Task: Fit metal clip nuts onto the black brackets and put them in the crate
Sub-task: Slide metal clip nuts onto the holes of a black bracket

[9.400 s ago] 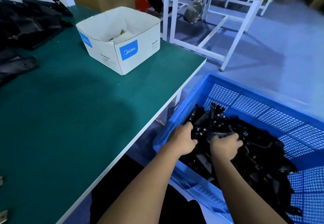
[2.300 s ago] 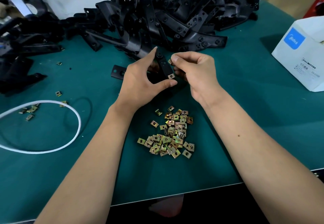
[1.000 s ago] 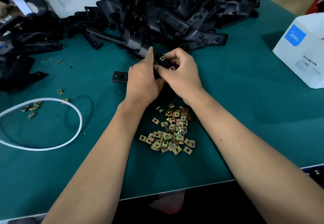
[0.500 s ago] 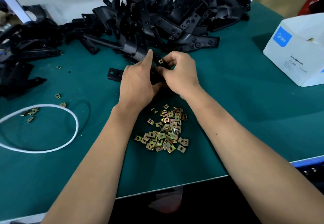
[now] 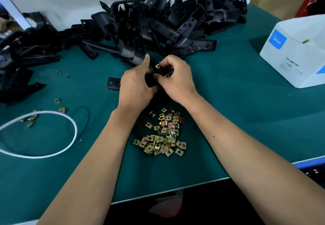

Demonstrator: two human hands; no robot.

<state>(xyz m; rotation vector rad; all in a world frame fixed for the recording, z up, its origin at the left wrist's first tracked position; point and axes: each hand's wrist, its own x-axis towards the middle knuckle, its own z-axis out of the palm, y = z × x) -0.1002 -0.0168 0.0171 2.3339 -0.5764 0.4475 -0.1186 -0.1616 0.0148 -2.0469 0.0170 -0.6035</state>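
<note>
Above the nut pile (image 5: 162,134), both hands pinch one bracket (image 5: 159,74); the right hand (image 5: 176,80) should press its clip nut (image 5: 157,66) fully home while the left hand (image 5: 135,85) braces.

Glossy black brackets (image 5: 158,29), brassy metal clip nuts (image 5: 163,133), matt green table (image 5: 237,119).

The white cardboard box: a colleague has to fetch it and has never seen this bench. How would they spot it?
Start from the green table and go to its far right edge, right of the pile of black brackets. The white cardboard box stands there alone, marked with a blue square logo.
</note>
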